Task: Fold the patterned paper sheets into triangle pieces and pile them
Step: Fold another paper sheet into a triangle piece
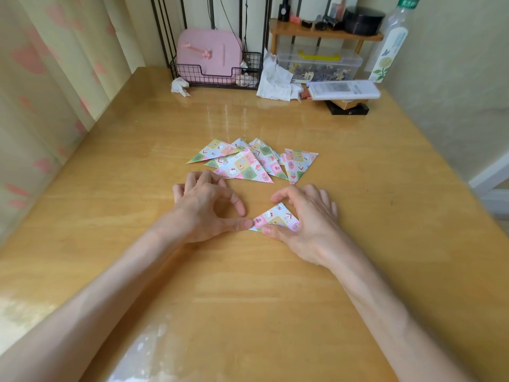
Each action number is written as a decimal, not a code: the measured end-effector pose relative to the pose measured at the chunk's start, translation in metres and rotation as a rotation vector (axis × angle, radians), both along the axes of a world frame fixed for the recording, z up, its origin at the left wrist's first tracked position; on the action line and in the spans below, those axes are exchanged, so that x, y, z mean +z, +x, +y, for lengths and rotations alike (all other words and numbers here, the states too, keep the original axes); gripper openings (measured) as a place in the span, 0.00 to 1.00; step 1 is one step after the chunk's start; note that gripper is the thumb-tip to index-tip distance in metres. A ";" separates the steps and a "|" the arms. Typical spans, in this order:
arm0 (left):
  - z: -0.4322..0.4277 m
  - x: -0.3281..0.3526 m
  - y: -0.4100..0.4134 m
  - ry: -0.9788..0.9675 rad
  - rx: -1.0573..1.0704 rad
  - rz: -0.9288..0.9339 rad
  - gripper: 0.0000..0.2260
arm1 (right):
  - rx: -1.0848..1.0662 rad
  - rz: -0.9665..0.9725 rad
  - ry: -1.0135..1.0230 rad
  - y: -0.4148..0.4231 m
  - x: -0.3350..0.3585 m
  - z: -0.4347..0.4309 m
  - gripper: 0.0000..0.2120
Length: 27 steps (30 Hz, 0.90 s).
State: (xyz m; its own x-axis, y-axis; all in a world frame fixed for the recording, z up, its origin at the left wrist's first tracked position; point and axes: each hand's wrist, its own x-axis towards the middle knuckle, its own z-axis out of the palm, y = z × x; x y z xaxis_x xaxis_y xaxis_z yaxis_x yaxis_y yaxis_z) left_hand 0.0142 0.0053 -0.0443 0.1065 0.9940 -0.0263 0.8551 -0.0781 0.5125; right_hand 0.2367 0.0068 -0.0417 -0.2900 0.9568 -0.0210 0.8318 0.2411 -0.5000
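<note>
Folded piece [272, 217]: small patterned triangle lying on the table [248, 285]; between both hands
Left hand [206, 210]: fingers curled; thumb tip presses the triangle's 9 o'clock corner
Right hand [308, 224]: thumb and forefinger pinch the triangle from 3 o'clock
Pile [248, 161]: folded triangles overlapping; at 12 o'clock of the hands

No writing can be read anywhere.
</note>
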 end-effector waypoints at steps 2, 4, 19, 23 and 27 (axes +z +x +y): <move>0.000 0.000 0.000 -0.002 0.002 0.005 0.15 | -0.013 -0.045 0.005 0.002 -0.001 0.000 0.33; 0.001 -0.002 -0.001 0.003 0.000 -0.002 0.15 | -0.028 -0.048 -0.024 0.005 0.001 0.002 0.38; 0.001 -0.004 -0.003 0.004 -0.013 -0.032 0.19 | -0.116 -0.110 -0.055 0.031 -0.002 0.009 0.59; 0.001 -0.004 -0.003 0.009 -0.010 -0.049 0.19 | -0.139 -0.101 -0.095 0.035 0.000 0.011 0.63; 0.000 -0.004 -0.003 0.011 -0.013 -0.045 0.18 | -0.131 -0.100 -0.129 0.037 0.003 0.010 0.63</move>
